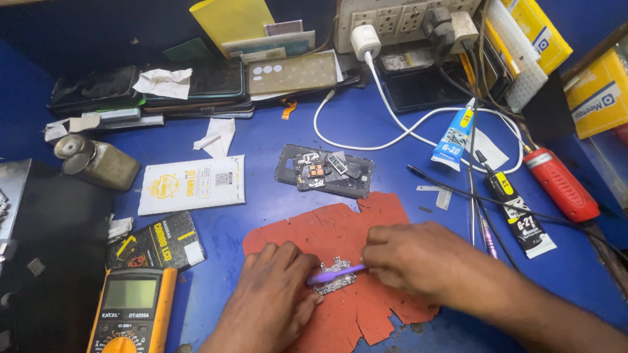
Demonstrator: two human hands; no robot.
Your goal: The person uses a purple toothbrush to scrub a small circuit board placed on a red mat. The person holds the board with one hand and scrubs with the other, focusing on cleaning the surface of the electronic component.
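The work looks to be in its middle stretch: a phone (325, 171) lies opened with its back off and its inner parts bared near the middle of the surface (275, 209), and a small circuit board (335, 276) already sits apart from it on a torn red mat (366, 222). The left hand (275, 294) presses down at the board's left edge, its grip closed against the board to steady it. The right hand (418, 258) has its grip clenched on a thin purple tool (337, 274), whose shaft lies across the board; whether it scrapes, brushes or pries cannot be told. Judging from this, the opening and the removal of the board are done, the work on the board itself is under way, and refitting it into the phone is left. The surface is blue and crowded. Two glue tubes (454, 140) lie to the right, near a red tool (561, 185) and tweezers (472, 219). A white charger (365, 40) sits in a socket strip (405, 19) at the back, its cable looping across the blue. To the left lie a white packet (191, 185), a dark box (157, 242), a yellow multimeter (134, 310) and a metal bottle (98, 163). Stacked phones (190, 88) line the far edge, and yellow boxes (598, 91) stand at the right.
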